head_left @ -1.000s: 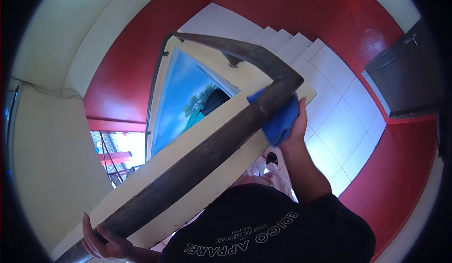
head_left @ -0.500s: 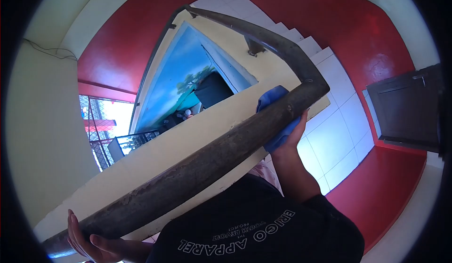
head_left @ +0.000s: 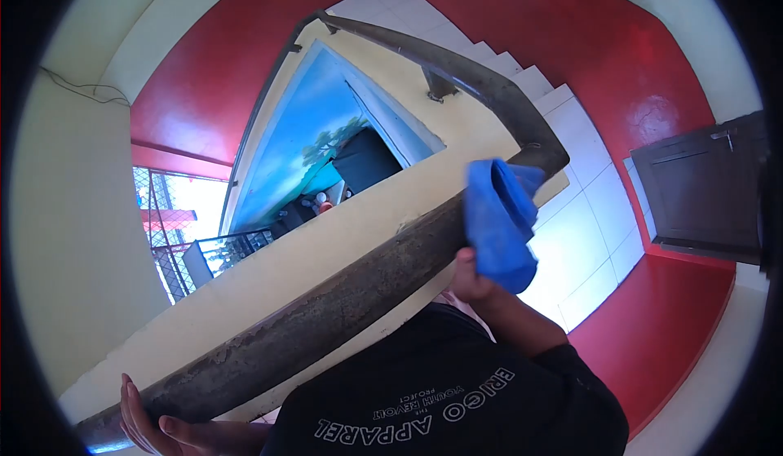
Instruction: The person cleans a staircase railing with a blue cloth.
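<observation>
A blue cloth (head_left: 502, 223) lies bunched over the upper part of a dark brown handrail (head_left: 326, 305). My right hand (head_left: 475, 281) is closed on the cloth's lower edge, its thumb showing in front and its other fingers largely hidden behind the fabric. Near the rail's lower end, my left hand (head_left: 155, 423) is cupped against the near side, with fingers stretched out and thumb apart. The rail's surface looks worn and scuffed, and it bends sharply above the cloth.
The rail runs along a cream half-wall (head_left: 269, 281). White tiled stairs (head_left: 530, 81) climb behind it beside a red wall (head_left: 603, 40). A dark door (head_left: 701, 191) stands at right, and a metal grille (head_left: 167, 228) at left.
My right hand has come from beneath the rail to its near side, bringing the blue cloth from behind the rail to its front and top. My left hand stays nearly in place.
</observation>
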A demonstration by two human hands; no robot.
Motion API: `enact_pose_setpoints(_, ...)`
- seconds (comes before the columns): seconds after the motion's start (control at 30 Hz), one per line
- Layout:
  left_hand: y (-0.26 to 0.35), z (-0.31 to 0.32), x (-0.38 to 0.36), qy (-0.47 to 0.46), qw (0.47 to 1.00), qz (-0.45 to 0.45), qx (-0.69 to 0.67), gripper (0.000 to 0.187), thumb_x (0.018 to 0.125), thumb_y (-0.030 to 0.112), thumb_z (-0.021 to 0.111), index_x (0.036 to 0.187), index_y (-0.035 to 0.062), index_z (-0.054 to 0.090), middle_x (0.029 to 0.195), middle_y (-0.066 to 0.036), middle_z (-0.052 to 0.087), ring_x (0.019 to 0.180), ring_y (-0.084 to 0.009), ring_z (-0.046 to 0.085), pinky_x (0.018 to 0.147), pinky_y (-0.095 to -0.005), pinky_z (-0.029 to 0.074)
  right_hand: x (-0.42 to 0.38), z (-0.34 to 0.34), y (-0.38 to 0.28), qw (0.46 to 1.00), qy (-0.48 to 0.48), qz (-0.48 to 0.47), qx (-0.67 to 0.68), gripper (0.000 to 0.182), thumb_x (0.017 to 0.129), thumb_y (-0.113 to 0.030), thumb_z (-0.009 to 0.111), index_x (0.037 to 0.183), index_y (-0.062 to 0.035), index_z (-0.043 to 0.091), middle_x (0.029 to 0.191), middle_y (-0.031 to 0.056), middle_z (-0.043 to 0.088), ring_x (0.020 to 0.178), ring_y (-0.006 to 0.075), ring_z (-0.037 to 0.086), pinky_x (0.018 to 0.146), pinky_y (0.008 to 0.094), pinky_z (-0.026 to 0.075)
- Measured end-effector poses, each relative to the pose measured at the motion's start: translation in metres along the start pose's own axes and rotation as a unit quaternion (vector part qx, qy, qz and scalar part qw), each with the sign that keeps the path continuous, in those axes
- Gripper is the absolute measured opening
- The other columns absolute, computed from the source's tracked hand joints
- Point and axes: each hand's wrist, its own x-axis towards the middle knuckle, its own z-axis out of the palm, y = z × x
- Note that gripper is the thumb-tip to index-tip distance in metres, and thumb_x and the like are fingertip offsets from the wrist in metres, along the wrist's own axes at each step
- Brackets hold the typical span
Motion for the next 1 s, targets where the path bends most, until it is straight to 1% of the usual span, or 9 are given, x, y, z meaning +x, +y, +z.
enact_pose_setpoints(0.07,0.002,0.001,0.001,0.002,1.0,0.001,0.008,0.051,0.105,0.037,0.038,0.116,-0.0022,0.068,0.115,-0.013,0.073,0.103,-0.0289,0.068,0.099,-0.0428,0.045,0.005,0.002,-0.013,0.993,-0.102,-0.048,0.019,0.073,0.088,-0.049,0.068,0.137,0.0019,0.051,0.137,0.0223,0.054,0.136,0.0422,0.042,0.12,0.0566,0.017)
enact_pose_setpoints(0.17,0.004,0.003,0.0,0.013,1.0,-0.014,-0.01,0.051,0.105,0.037,0.037,0.116,-0.0018,0.069,0.114,-0.013,0.073,0.103,-0.0287,0.068,0.1,-0.0425,0.044,0.018,0.018,-0.03,0.991,-0.066,-0.108,0.044,0.085,0.072,-0.063,0.079,0.128,-0.0021,0.061,0.131,0.0195,0.06,0.13,0.0375,0.049,0.117,0.0551,0.027)
enact_pose_setpoints(0.3,0.0,0.001,0.001,0.005,1.0,0.013,0.004,0.051,0.105,0.037,0.037,0.115,-0.0006,0.069,0.114,-0.011,0.074,0.102,-0.0282,0.069,0.099,-0.0425,0.044,0.036,-0.017,0.019,0.891,-0.174,-0.304,-0.29,0.049,0.087,-0.05,0.071,0.117,-0.0107,0.069,0.132,0.012,0.062,0.127,0.0308,0.054,0.112,0.0515,0.037)
enact_pose_setpoints(0.4,0.035,0.009,0.024,0.081,0.995,-0.032,-0.042,0.061,0.097,0.062,0.05,0.096,0.0062,0.076,0.092,-0.009,0.075,0.08,-0.0237,0.067,0.079,-0.0412,0.047,0.051,-0.067,0.041,0.937,-0.144,-0.151,-0.279,0.05,0.086,-0.052,0.07,0.114,-0.0102,0.07,0.121,0.0098,0.067,0.123,0.0246,0.059,0.115,0.0513,0.031)
enact_pose_setpoints(0.5,0.035,0.014,0.033,0.126,0.992,0.025,-0.013,0.055,0.101,0.049,0.051,0.083,0.0043,0.077,0.077,-0.006,0.075,0.063,-0.0218,0.065,0.072,-0.0375,0.047,0.045,-0.021,0.022,0.989,-0.097,-0.108,0.008,0.052,0.084,-0.054,0.072,0.113,-0.0114,0.071,0.118,0.0121,0.068,0.12,0.0261,0.061,0.114,0.051,0.032)
enact_pose_setpoints(0.57,0.033,0.013,0.03,0.124,0.992,0.02,-0.009,0.055,0.101,0.05,0.051,0.086,0.0047,0.078,0.08,-0.006,0.076,0.066,-0.0221,0.066,0.073,-0.038,0.047,0.049,-0.005,-0.002,0.968,-0.116,-0.221,-0.01,0.048,0.086,-0.048,0.07,0.118,-0.0122,0.07,0.12,0.0118,0.067,0.119,0.0261,0.061,0.111,0.0504,0.035)
enact_pose_setpoints(0.7,0.035,0.011,0.031,0.125,0.992,0.025,-0.017,0.055,0.101,0.051,0.051,0.086,0.0056,0.078,0.081,-0.005,0.076,0.068,-0.0212,0.067,0.073,-0.0377,0.047,0.063,-0.009,-0.068,0.95,-0.194,-0.221,-0.11,0.035,0.093,-0.032,0.06,0.121,-0.0129,0.067,0.125,0.0114,0.067,0.114,0.0264,0.065,0.104,0.0481,0.043)
enact_pose_setpoints(0.8,-0.004,-0.001,0.0,-0.006,1.0,0.017,0.001,0.051,0.105,0.037,0.036,0.115,0.0,0.07,0.114,-0.01,0.074,0.103,-0.0276,0.069,0.099,-0.0425,0.044,0.054,-0.038,-0.007,0.948,-0.193,-0.218,-0.132,0.041,0.087,-0.033,0.064,0.124,-0.0142,0.067,0.128,0.0091,0.067,0.123,0.0263,0.061,0.111,0.0486,0.036)
enact_pose_setpoints(1.0,-0.002,-0.002,0.0,-0.016,1.0,0.013,0.014,0.05,0.105,0.036,0.036,0.116,0.0006,0.07,0.114,-0.011,0.074,0.104,-0.0279,0.069,0.099,-0.0426,0.043,0.049,-0.089,0.073,0.914,-0.082,-0.163,-0.362,0.053,0.076,-0.042,0.077,0.122,-0.0154,0.069,0.133,0.0059,0.064,0.133,0.0306,0.052,0.118,0.055,0.022)
